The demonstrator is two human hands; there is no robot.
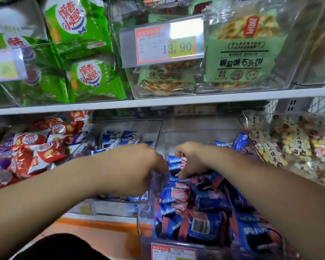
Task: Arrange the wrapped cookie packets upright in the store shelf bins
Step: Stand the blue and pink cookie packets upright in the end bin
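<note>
Bright, even store light. Glare blown out on price tag (187, 28). Motion blur on left hand (146, 166). Soft overall, fisheye bowing toward edges, shelf (176, 100) line curved.

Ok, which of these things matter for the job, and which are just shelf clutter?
Job: blue-and-pink wrapped cookie packets; their clear plastic bin; left hand; right hand, gripping one blue packet.
Ignore: green cracker bags; red snack bags; orange price tag; pastel sweet bags.

The right hand (191, 160) pinches a blue packet (174, 167) in the clear bin (195, 131); blurred left hand (139, 166) at its nine o'clock
</note>
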